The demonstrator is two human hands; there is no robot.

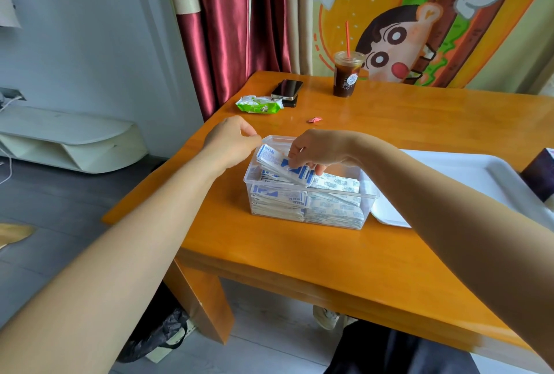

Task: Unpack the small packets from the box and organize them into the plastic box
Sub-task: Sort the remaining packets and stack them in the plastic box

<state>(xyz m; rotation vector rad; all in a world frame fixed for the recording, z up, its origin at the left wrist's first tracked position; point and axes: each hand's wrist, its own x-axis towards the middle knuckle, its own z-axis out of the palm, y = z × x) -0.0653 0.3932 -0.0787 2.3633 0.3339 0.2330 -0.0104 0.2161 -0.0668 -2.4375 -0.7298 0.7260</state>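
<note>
A clear plastic box (308, 193) stands on the orange wooden table (299, 253), packed with stacks of white-and-blue small packets (332, 186). Over its far left part, my right hand (314, 150) grips a tilted bundle of these packets (274, 163), fingers curled round its right end. My left hand (232, 139) is at the box's far left corner, fingertips pinching the bundle's upper left end. At the right edge, a dark purple box (541, 177) is partly in view.
A white tray (467, 175) lies right of the plastic box. Farther back are an iced coffee cup with a red straw (346, 75), a phone (287, 88), a green wipes pack (259, 104) and a small red wrapper (314, 120). The table's left edge is close.
</note>
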